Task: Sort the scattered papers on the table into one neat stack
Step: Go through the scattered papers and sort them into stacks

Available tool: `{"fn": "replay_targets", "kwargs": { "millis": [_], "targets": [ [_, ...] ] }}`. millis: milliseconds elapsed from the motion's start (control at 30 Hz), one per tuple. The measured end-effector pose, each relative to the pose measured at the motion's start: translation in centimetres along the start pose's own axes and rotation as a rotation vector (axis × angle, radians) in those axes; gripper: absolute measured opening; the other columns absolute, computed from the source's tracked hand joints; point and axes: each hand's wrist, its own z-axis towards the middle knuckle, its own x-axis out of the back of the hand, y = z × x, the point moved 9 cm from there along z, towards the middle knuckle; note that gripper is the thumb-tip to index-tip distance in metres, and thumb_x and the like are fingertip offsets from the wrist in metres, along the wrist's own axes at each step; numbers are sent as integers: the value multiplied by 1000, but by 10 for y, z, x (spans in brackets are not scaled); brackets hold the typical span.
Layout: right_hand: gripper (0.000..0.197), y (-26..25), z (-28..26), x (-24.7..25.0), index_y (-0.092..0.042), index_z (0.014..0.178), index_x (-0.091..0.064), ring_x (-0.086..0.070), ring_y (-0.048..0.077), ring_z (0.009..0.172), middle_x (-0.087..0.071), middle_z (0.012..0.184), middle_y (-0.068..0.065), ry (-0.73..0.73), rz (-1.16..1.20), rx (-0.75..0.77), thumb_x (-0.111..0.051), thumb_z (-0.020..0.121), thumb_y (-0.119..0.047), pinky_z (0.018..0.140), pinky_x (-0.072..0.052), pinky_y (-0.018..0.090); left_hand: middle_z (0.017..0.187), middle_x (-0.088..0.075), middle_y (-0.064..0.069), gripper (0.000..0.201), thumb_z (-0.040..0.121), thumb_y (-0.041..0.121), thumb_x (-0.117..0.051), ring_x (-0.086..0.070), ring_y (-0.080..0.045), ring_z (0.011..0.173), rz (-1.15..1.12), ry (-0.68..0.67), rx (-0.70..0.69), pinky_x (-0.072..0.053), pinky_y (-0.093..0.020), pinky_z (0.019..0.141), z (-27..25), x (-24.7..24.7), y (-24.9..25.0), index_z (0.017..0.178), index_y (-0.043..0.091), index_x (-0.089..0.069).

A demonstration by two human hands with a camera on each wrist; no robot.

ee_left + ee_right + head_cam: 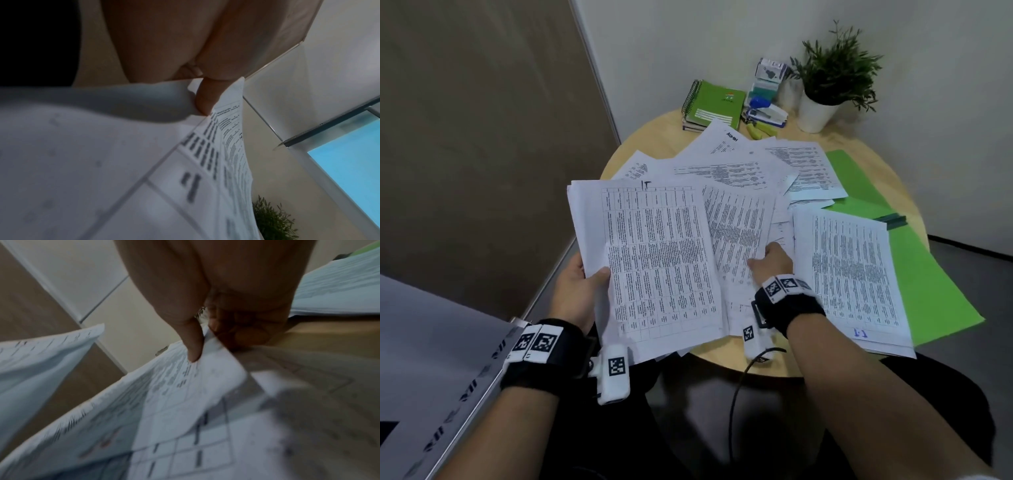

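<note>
Left hand [580, 291] gripping sheaf [654, 260]; right hand [774, 260] pinching sheet [739, 222] beside sheaf: slide over, square edges.

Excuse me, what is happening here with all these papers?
A person is gathering printed white sheets from a round wooden table. The left hand holds a small stack of printed table sheets lifted off the table, thumb on top. The right hand pinches another printed sheet from the scattered pile. Many sheets still lie loose, some over green paper folders.
</note>
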Motion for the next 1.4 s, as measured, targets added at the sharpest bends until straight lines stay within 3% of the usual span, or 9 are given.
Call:
{"fn": "replay_targets", "kwargs": {
  "millis": [300, 467, 600, 667, 767, 867, 1033, 1267, 1400],
  "targets": [
    [13, -3, -40, 59, -12, 108, -58, -67, 9, 85, -69, 100, 3, -116, 469, 264, -51, 97, -10, 70, -48, 22, 107, -71, -8, 39, 99, -7, -40, -74, -16, 86, -68, -135, 10, -58, -24, 62, -2, -34, 14, 129, 12, -54],
    [17, -30, -71, 37, -6, 110, -58, -70, 9, 74, -72, 98, 7, -387, 652, 280, -51, 95, -1, 65, -52, 22, 118, -69, -13, 37, 99, -1, -45, -69, -26, 102, 35, -150, 20, -56, -39, 85, 3, -46, 5, 132, 13, -55],
    [13, -44, -76, 5, -19, 97, -62, -69, 22, 81, -71, 94, 4, -505, 521, 303, -56, 93, -9, 71, -55, 33, 112, -71, -6, 32, 95, 1, -50, -68, -25, 102, 95, -45, -4, -51, -43, 94, 6, -28, 3, 118, 20, -62],
    [8, -43, -66, 0, -16, 87, -58, -60, 17, 64, -64, 80, 4, -452, 474, 231, -56, 95, -14, 60, -52, 30, 112, -70, -5, 32, 93, 2, -52, -66, -27, 105, 92, 38, -27, -49, -46, 98, 9, -8, 2, 117, 21, -62],
    [10, -40, -37, -4, -15, 87, -58, -63, 22, 73, -66, 91, 8, -285, 270, 187, -61, 92, -23, 69, -53, 37, 113, -69, -2, 30, 91, 10, -56, -65, -27, 108, 90, 137, -32, -47, -47, 100, 12, 21, -1, 115, 27, -62],
    [35, -48, -15, -13, -12, 114, -59, -58, 21, 97, -60, 116, 7, -170, -62, 199, -65, 88, -35, 81, -46, 30, 113, -67, -4, 30, 95, 9, -53, -64, -27, 107, 85, 205, -42, -48, -44, 98, 11, 38, -3, 121, 23, -59],
    [79, -69, 9, -38, -11, 137, -40, -34, 32, 129, -39, 138, 12, -87, -503, 218, -70, 78, -53, 100, -40, 46, 102, -66, 4, 25, 98, 7, -51, -63, -27, 106, 31, 201, -32, -47, -45, 99, 13, 47, -10, 116, 24, -57],
    [73, -67, 40, -63, -9, 129, -41, -45, 32, 122, -49, 130, 11, -166, -650, 183, -76, 74, -42, 97, -44, 45, 111, -69, 1, 27, 99, 5, -50, -65, -25, 106, -39, 154, 5, -47, -49, 99, 17, 53, -18, 109, 28, -61],
    [51, -70, 40, -61, -6, 139, -42, -52, 30, 121, -52, 137, 11, -228, -454, 224, -58, 92, -18, 98, -45, 34, 111, -68, 0, 30, 100, 1, -46, -65, -20, 104, -91, 108, 5, -49, -43, 93, 13, 41, -10, 124, 18, -55]
  ]
}}
